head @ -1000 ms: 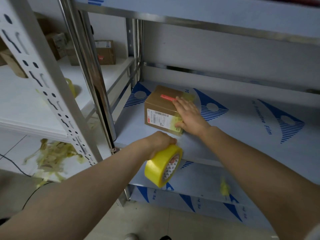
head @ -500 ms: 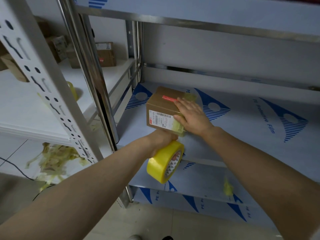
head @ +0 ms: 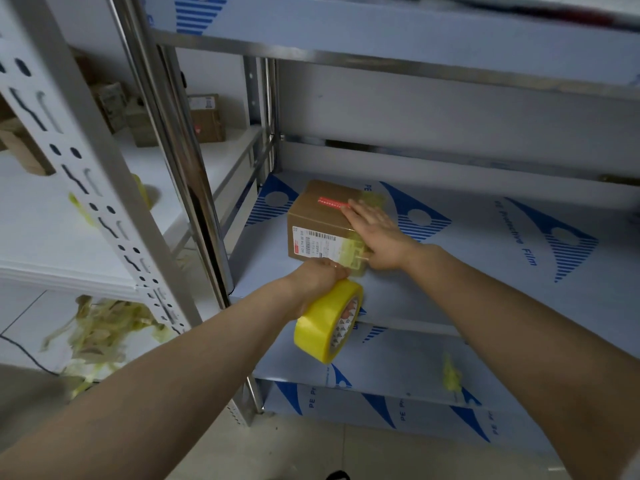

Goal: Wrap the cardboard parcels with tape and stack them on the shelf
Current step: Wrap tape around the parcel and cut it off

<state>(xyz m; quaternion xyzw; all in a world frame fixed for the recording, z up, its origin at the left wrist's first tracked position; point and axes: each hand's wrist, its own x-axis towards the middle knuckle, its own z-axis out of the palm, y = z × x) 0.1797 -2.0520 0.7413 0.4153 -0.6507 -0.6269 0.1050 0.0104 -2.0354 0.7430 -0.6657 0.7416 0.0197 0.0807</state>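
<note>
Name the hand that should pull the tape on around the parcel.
Left: the left hand grips the tape roll at the front of the parcel; the right hand lies flat, pinning it.

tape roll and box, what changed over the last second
The left hand, gripping the roll, rose slightly toward the near bottom edge of the box. Nothing was taken hold of or let go. The right hand stays pressed flat on the box, which has not moved on the shelf.
</note>
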